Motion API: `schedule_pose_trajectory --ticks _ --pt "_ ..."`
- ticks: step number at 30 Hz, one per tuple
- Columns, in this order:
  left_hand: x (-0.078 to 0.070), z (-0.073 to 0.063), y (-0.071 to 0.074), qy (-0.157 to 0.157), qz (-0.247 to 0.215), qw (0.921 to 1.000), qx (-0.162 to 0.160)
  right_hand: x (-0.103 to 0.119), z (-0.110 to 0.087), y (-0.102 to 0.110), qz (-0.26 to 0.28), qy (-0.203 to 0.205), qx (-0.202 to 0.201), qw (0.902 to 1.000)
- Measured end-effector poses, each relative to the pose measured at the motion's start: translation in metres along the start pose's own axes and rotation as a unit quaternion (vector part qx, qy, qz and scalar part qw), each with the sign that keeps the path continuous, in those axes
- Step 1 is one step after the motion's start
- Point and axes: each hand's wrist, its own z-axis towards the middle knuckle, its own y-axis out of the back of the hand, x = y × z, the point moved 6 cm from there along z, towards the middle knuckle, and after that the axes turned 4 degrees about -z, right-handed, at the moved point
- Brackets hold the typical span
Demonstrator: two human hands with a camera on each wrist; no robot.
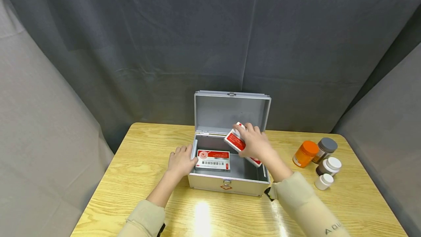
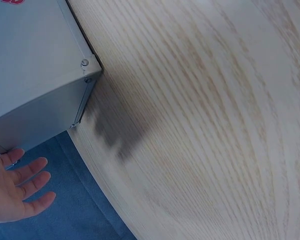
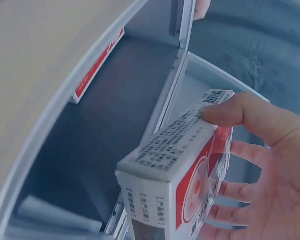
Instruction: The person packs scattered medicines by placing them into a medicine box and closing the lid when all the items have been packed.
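Observation:
A silver aluminium first-aid case [image 1: 210, 184] stands on the table, its lid [image 1: 231, 111] raised. My right hand [image 1: 254, 142] grips a red-and-white medicine box [image 1: 235, 140] tilted over the right half of the case. In the right wrist view the thumb presses one printed edge of the medicine box [image 3: 162, 145], with the fingers along its opposite side. A second medicine box [image 1: 213, 161] lies inside the case at the left. My left hand [image 1: 181, 161] rests at the case's left rim, and the left wrist view shows its fingers [image 2: 32, 185] relaxed and spread beside the case.
Right of the case stand an orange bottle [image 1: 305, 154], a grey-lidded bottle [image 1: 326, 147], a dark bottle with a white cap [image 1: 333, 164] and a small white bottle [image 1: 323, 181]. The wooden table [image 1: 158, 149] meets a dark grey curtain [image 1: 158, 65] behind.

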Motion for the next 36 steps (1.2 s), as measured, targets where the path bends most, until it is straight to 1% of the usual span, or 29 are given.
schedule_pose_trajectory --ticks 5,12,23,28,36 --pt "0.000 0.000 -0.001 0.001 0.002 1.0000 0.001 0.012 0.007 -0.008 -0.011 0.025 0.005 0.9996" --pt "0.000 0.000 -0.001 0.002 -0.001 1.0000 -0.002 0.028 0.013 -0.025 -0.015 0.055 0.028 0.9980" --pt "0.002 0.002 -0.002 0.006 -0.003 1.0000 -0.005 0.047 0.021 -0.054 -0.050 0.094 0.055 0.9928" --pt "0.003 0.002 -0.002 0.005 -0.002 1.0000 -0.002 0.053 0.023 -0.063 -0.040 0.105 0.067 0.9914" --pt "0.002 0.002 -0.002 0.005 -0.009 0.9999 0.003 0.058 0.030 -0.078 -0.032 0.136 0.062 0.9883"
